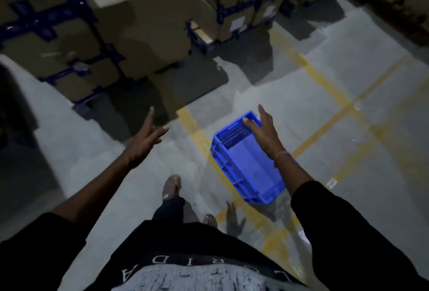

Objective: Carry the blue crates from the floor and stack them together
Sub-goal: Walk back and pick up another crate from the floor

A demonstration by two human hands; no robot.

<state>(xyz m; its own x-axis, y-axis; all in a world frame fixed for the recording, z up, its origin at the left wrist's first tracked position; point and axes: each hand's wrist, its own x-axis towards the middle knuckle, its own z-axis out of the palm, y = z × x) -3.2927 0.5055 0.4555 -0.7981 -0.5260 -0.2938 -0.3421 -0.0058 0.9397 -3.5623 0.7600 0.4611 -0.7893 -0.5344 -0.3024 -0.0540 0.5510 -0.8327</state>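
One empty blue plastic crate point(246, 165) lies on the grey floor, across a yellow painted line, right of centre. My right hand point(267, 135) hovers above its far right rim, fingers spread, holding nothing. Off to the left of the crate, my left hand point(145, 140) is held out over bare floor, fingers apart and empty. Whether the right hand touches the crate I cannot tell.
Blue shelving racks point(76, 70) stacked with cardboard boxes point(148, 25) fill the upper left and top. Yellow floor lines point(325, 83) cross the concrete floor. My feet point(171, 186) stand just left of the crate.
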